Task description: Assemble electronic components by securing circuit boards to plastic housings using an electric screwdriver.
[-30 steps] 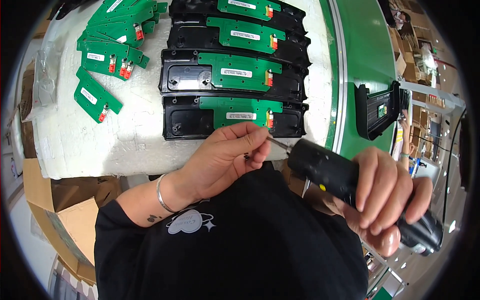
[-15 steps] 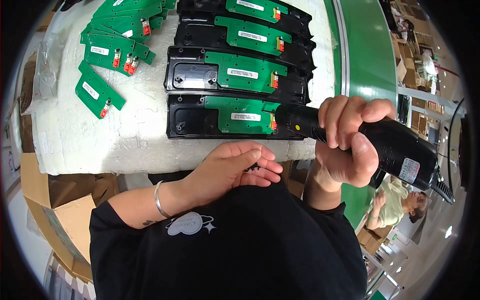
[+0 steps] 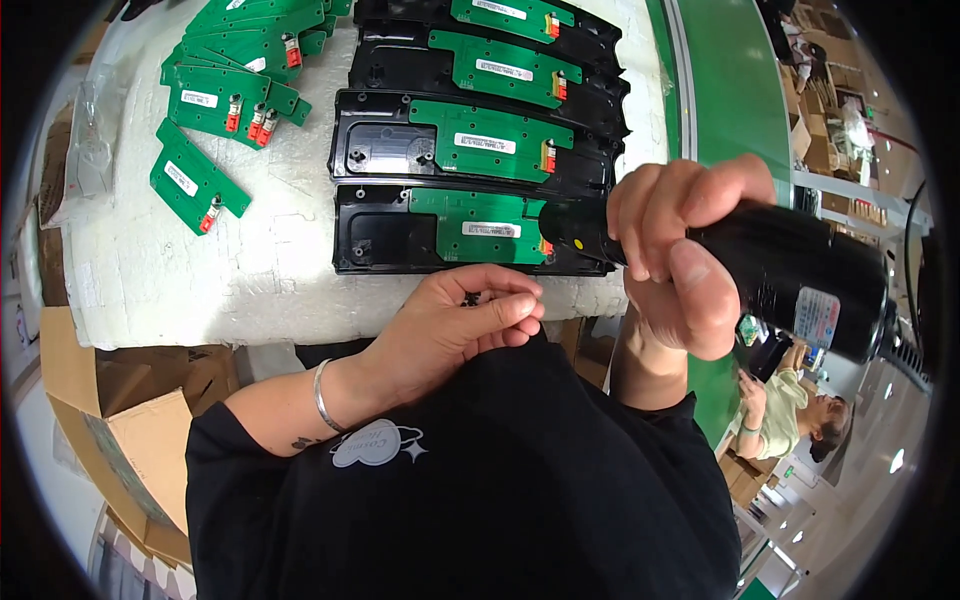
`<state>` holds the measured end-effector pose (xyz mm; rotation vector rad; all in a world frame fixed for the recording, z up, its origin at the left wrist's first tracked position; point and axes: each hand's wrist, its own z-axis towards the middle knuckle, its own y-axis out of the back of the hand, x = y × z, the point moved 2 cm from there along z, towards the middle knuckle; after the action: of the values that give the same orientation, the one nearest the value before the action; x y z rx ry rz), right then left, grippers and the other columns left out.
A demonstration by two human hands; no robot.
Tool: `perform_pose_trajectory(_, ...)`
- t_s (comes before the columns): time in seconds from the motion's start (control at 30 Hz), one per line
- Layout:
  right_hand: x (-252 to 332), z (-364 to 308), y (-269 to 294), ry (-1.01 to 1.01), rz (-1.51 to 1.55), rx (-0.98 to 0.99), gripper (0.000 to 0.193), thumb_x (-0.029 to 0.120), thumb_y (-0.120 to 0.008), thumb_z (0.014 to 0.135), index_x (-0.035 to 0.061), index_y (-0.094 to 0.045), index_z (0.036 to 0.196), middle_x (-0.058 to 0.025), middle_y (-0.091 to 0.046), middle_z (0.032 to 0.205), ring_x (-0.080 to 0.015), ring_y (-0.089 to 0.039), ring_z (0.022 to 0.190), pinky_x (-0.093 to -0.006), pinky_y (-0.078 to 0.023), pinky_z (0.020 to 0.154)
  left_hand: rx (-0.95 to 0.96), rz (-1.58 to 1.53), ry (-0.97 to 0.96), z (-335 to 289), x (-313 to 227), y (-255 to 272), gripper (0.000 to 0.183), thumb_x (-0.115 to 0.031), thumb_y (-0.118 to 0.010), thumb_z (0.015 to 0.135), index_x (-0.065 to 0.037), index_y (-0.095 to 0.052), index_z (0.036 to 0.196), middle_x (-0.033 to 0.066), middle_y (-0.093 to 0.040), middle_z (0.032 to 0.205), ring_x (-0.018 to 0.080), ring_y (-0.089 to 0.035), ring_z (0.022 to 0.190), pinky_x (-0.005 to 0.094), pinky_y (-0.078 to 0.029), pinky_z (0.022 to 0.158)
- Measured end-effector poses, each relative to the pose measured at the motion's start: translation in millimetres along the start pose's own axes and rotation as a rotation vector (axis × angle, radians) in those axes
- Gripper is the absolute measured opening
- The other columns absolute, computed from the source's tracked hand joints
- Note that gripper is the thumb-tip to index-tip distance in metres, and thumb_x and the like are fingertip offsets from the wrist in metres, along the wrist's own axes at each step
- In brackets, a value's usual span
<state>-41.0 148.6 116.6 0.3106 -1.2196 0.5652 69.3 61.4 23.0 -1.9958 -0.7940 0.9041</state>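
My right hand (image 3: 685,255) is wrapped round a black corded electric screwdriver (image 3: 790,270). Its narrow end points left, over the right end of the green circuit board (image 3: 485,212) in the nearest black plastic housing (image 3: 385,235); the bit's tip cannot be made out. Just in front of that housing, my left hand (image 3: 445,325) is cupped, with several small black screws (image 3: 471,298) in it. Its thumb and fingertips are drawn together at the right. A red and white part (image 3: 546,243) at the board's right end is partly covered by the screwdriver.
More black housings with green boards (image 3: 490,140) lie in a column behind. A pile of loose green boards (image 3: 235,90) is at the far left of the white foam-covered table (image 3: 270,300). An open cardboard box (image 3: 150,430) stands lower left. Another person (image 3: 785,410) sits at right.
The screwdriver and my right hand have shifted slightly left and away from me. My left hand has moved a little left, its thumb and fingers closing together over the screws.
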Motion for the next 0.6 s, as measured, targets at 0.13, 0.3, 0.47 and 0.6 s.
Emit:
perform_pose_trajectory(0.13,-3,3,2,0.008,-0.003,0.031,0.032,0.01,-0.045,0.066,0.0011,-0.042,0.097,-0.0002,-0.037,0.053,-0.0105,-0.035,0.043,-0.0271,-0.034,0.048,-0.009,-0.061,-0.044,2,1,2,0.021,-0.014,-0.055,0.085,-0.001,-0.055,0.101,0.0043,-0.057,0.09,0.0088,-0.055,0.078,0.0208,-0.046,0.074)
perform_pose_trajectory(0.3,-3,4,4,0.018,0.02,0.044,0.026,0.009,-0.046,0.067,0.0036,-0.041,0.092,-0.0005,-0.038,0.053,-0.0104,-0.035,0.043,-0.0265,-0.034,0.047,-0.037,-0.195,-0.148,2,-11,0,0.02,-0.013,-0.055,0.085,-0.001,-0.054,0.1,0.0051,-0.058,0.089,0.0102,-0.055,0.079,0.0215,-0.046,0.073)
perform_pose_trajectory(0.47,-3,2,2,-0.023,0.035,0.073,0.021,0.007,-0.05,0.067,0.006,-0.038,0.083,-0.0017,-0.039,0.054,-0.0104,-0.036,0.043,-0.0259,-0.032,0.046,-0.09,-0.19,-0.244,2,-25,0,0.016,-0.009,-0.051,0.087,-0.002,-0.054,0.101,0.0038,-0.057,0.088,0.0091,-0.055,0.078,0.0202,-0.047,0.072)
perform_pose_trajectory(0.6,-1,2,2,-0.053,0.011,0.075,0.02,0.007,-0.051,0.067,0.0057,-0.038,0.082,-0.0025,-0.04,0.055,-0.0109,-0.036,0.044,-0.0257,-0.032,0.045,-0.14,-0.185,-0.243,4,-21,1,0.016,-0.008,-0.051,0.086,-0.002,-0.054,0.101,0.0046,-0.058,0.09,0.01,-0.056,0.08,0.0202,-0.048,0.073)
